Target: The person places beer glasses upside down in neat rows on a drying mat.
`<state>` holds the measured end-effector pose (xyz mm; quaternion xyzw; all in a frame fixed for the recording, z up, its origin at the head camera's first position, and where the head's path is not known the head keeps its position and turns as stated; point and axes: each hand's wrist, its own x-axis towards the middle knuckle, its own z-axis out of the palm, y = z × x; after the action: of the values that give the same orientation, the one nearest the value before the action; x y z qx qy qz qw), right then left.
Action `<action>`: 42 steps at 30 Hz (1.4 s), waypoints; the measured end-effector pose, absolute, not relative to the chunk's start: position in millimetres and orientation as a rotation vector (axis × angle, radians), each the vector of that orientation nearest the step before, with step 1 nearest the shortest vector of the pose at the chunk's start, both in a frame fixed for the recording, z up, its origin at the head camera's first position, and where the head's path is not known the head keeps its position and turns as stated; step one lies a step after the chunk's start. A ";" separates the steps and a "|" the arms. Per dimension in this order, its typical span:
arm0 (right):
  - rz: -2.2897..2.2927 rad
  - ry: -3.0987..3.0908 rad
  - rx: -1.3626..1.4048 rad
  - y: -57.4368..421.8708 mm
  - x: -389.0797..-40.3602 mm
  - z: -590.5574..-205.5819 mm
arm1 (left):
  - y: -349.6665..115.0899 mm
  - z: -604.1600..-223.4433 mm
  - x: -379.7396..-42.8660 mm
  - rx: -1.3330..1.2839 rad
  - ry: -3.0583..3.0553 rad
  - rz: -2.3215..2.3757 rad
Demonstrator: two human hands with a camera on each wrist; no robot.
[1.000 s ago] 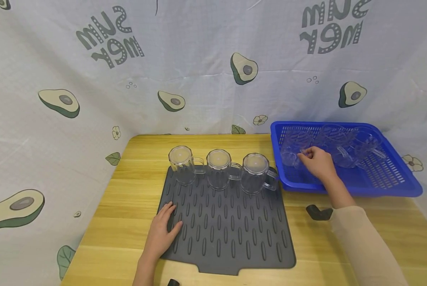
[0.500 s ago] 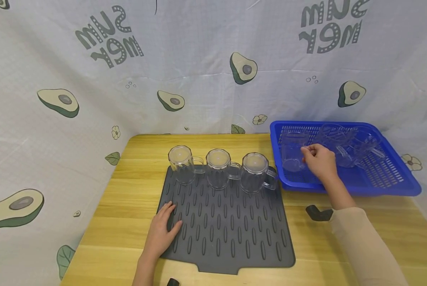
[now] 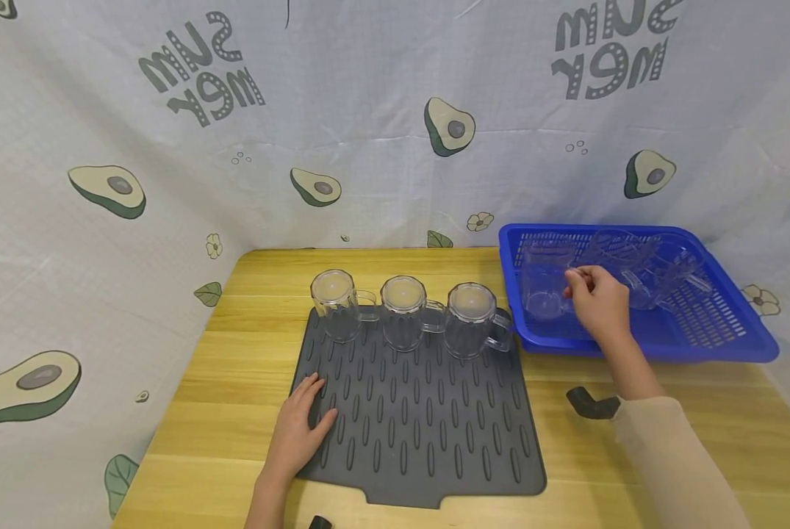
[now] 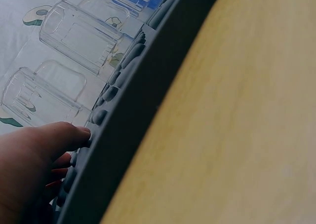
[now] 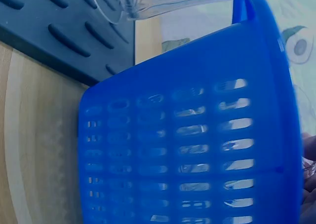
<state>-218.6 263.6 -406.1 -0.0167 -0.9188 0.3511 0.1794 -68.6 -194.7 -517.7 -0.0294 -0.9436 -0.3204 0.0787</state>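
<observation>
My right hand (image 3: 597, 300) pinches the handle of a clear glass mug (image 3: 544, 285) at the left end of the blue basket (image 3: 646, 355). The mug stands with its base toward me. In the right wrist view, the basket's side hides most of this hand (image 5: 309, 182). With fingers spread, my left hand (image 3: 297, 428) rests on the left edge of the dark grey ridged mat (image 3: 428, 455). Along the mat's far edge stand three upside-down glass mugs, the left mug (image 3: 336, 312), middle mug (image 3: 404, 316) and right mug (image 3: 472, 323), handles pointing right.
More clear glass mugs (image 3: 672, 268) lie in the basket, right of my right hand. A black elbow-shaped piece (image 3: 591, 404) is by my right sleeve, on the wooden table (image 3: 216, 411). A white avocado-print curtain (image 3: 368, 95) hangs behind the table.
My right hand has moved slightly to the right inside the basket, and the mug has turned upright with its handle toward the hand. The left hand has stayed put.
</observation>
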 end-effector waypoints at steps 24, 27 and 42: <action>1.001 -2.243 0.055 241.3 -194.2 -364.9 | -194.3 -517.8 -68.4 -0.091 -2.826 -0.949; 1.010 -2.186 0.088 236.9 -190.5 -360.0 | -194.3 -517.4 -68.3 -0.083 -2.833 -0.959; 1.108 -2.128 0.223 213.8 -169.5 -342.4 | -194.5 -517.0 -68.3 -0.078 -2.833 -0.969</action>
<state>-169.5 213.8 -342.4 0.0863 -0.8246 0.4294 0.3582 -68.3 -194.5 -517.0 -0.0259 -0.9434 -0.3225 0.0730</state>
